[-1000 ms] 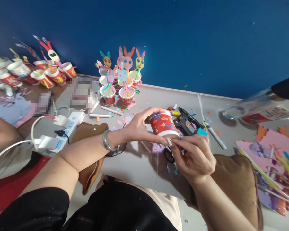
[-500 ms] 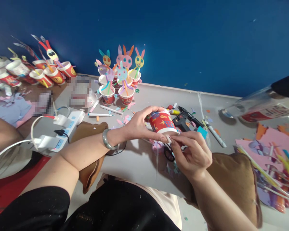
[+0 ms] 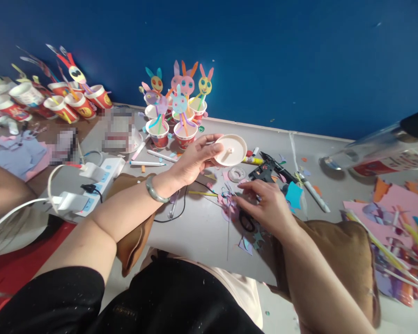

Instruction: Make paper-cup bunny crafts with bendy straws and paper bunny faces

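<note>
Currently, left hand (image 3: 194,160): grasping cup (image 3: 239,147); white piece (image 3: 231,150) inside, no figure visible.
Right hand (image 3: 270,206): fingers parted, near scraps (image 3: 227,212).
Rear cups (image 3: 185,143): figures (image 3: 179,105) fitted.

Held cup (image 3: 234,157): paper, matt inside. Bangle (image 3: 153,190): smooth, glossy. Gun-shaped tool (image 3: 261,172): plastic. Power strip (image 3: 108,172): smooth plastic. Right cushion (image 3: 334,260): matt cloth. Bottle (image 3: 379,150): clear, glossy. Pink sheet (image 3: 393,202): matt paper. Worktop (image 3: 198,241): smooth.
</note>
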Demonstrator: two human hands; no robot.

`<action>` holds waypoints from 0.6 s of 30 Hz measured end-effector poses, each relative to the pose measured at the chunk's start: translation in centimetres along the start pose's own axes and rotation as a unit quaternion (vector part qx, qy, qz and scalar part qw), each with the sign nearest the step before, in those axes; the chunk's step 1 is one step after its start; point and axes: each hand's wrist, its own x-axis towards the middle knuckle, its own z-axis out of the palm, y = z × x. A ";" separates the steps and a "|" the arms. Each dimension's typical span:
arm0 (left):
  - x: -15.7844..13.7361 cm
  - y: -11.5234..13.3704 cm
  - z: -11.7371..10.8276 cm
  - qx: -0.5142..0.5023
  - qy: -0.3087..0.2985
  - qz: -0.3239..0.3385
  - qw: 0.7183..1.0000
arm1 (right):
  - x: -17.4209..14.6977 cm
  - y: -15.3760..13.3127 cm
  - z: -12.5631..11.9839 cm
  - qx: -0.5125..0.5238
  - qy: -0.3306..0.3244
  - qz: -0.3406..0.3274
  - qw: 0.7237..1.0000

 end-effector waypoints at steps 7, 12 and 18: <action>0.1 0.2 -0.1 0.013 0.017 0.001 1.000 | -0.4 -1.5 3.2 -0.055 -0.088 -0.130 0.986; 0.4 0.6 -0.5 0.008 0.022 0.034 0.999 | -0.5 -1.7 4.7 -0.120 -0.122 -0.135 0.976; 0.5 0.4 -0.7 -0.004 0.022 0.036 0.999 | -0.3 -1.8 3.4 -0.015 -0.086 -0.118 0.989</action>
